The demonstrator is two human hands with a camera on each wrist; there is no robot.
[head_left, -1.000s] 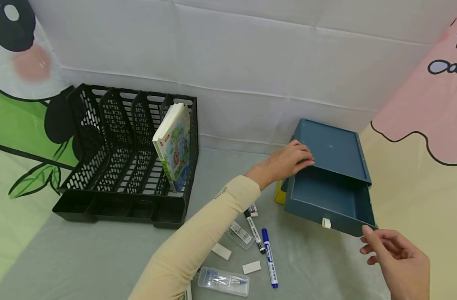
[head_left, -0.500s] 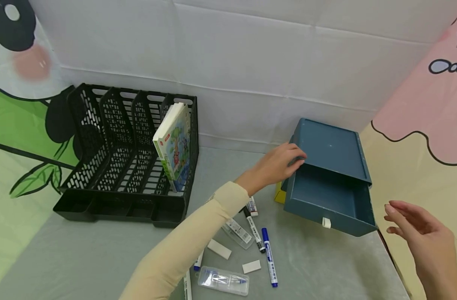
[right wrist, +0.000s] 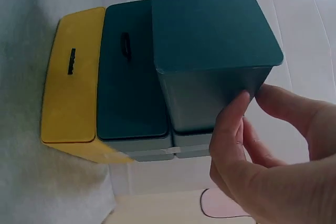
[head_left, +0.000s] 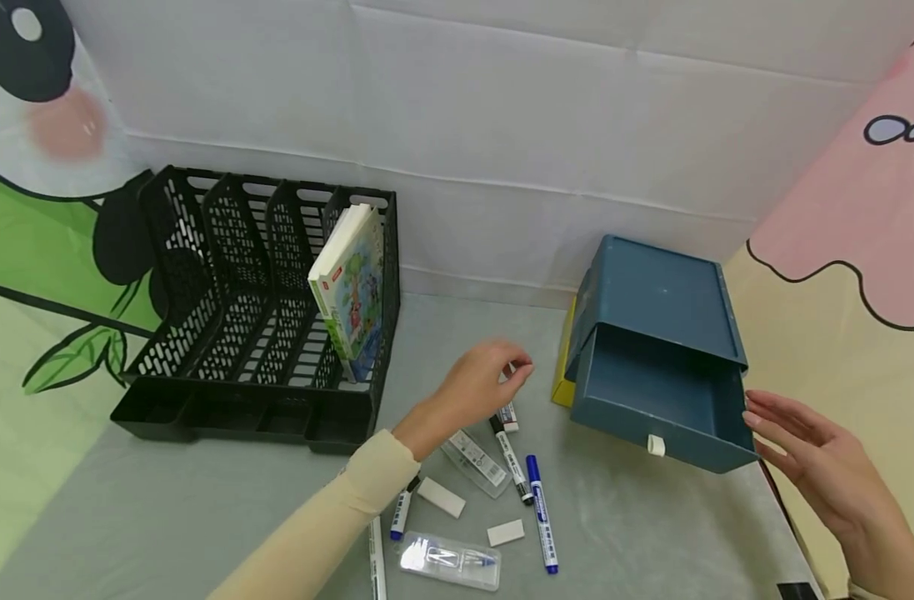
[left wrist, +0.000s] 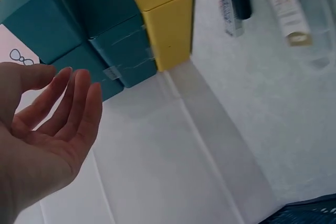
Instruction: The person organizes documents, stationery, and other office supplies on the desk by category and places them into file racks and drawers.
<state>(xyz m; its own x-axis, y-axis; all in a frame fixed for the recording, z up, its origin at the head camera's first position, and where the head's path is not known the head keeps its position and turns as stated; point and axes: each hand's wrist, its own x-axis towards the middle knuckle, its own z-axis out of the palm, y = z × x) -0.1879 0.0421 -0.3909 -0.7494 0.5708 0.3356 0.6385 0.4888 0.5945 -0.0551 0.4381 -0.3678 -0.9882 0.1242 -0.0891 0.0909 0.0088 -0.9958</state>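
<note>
My left hand (head_left: 471, 383) hangs above the grey table, fingers loosely bent and holding nothing. Below it lie a black-capped marker (head_left: 512, 462) and a clear plastic case (head_left: 477, 467). At the right stands a stacked drawer unit, with its blue top drawer (head_left: 659, 392) pulled out, a white knob (head_left: 656, 446) on its front. My right hand (head_left: 824, 467) is at that drawer's right side, fingertips against the side wall and thumb at the rim, as the right wrist view shows. Beneath are a teal drawer (right wrist: 128, 93) and a yellow drawer (right wrist: 73, 82).
A black slotted file rack (head_left: 247, 412) stands at the left with books (head_left: 355, 292) upright in its right compartment. A blue marker (head_left: 542, 517), a white block (head_left: 506, 533), another white block (head_left: 442, 497) and a clear case with a pen (head_left: 451, 562) lie in front.
My left hand has drawn back from the drawer unit, left and down over the markers. The right hand moved off rightward, then returned to the drawer's side. The drawer stays pulled out.
</note>
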